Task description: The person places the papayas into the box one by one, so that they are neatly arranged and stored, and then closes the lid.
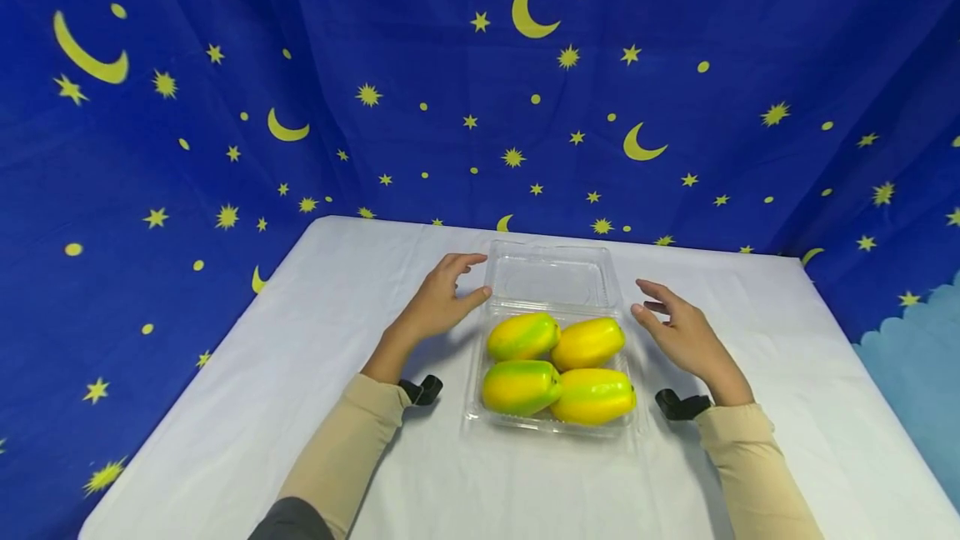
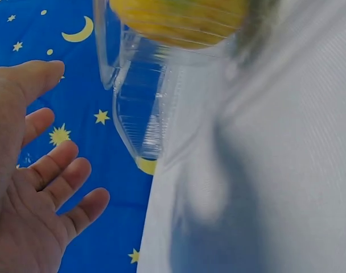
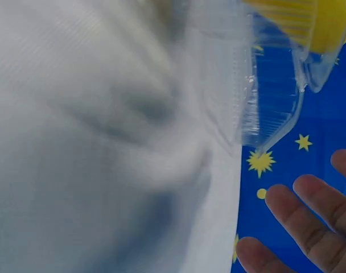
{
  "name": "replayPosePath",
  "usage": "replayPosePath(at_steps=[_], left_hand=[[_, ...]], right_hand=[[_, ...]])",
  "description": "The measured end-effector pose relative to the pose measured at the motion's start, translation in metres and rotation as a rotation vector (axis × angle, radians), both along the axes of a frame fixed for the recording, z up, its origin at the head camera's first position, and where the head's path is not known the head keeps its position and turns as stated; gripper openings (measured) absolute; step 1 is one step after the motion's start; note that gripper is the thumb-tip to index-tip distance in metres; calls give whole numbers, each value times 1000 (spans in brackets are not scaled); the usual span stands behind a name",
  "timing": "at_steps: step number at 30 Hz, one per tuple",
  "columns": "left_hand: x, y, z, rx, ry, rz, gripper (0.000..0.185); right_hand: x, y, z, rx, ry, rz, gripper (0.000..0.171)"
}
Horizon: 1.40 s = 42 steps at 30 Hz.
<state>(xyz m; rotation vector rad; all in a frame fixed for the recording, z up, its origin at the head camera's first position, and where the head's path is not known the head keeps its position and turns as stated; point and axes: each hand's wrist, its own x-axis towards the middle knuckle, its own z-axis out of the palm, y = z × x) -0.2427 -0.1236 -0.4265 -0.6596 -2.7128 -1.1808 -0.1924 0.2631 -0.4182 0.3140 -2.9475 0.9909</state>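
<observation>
A clear plastic clamshell box (image 1: 476, 411) stands on the table with its lid (image 1: 551, 280) swung back, away from me. Several yellow-green fruits that look like papayas (image 1: 522, 387) fill its base in two rows. My left hand (image 1: 437, 300) hovers at the lid's left side, fingers loosely bent, holding nothing; the left wrist view shows its fingers (image 2: 65, 176) spread apart from the plastic. To the right of the box is my right hand (image 1: 686, 342), also holding nothing. Its fingers (image 3: 309, 216) are relaxed and clear of the box in the right wrist view.
A white cloth covers the table (image 1: 337, 307). Behind and to the sides hangs a blue curtain (image 1: 420, 48) with yellow moons and stars. Black wrist mounts (image 1: 423, 391) sit under both wrists. At the far right a light blue patch (image 1: 915, 365) shows.
</observation>
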Motion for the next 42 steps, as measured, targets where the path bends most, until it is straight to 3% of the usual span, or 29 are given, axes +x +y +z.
replayPosePath(at_steps=[14,29,42], left_hand=[[-3,-6,-12,-33,-134,-75,56],[-4,-3,-21,-80,-110,-126,56],[-6,-2,-22,-92,-65,-130,55]], right_hand=[[-7,1,-16,-33,-107,90,60],[-7,0,-25,-110,-84,171,54],[-11,-2,-29,-114,-54,161,53]])
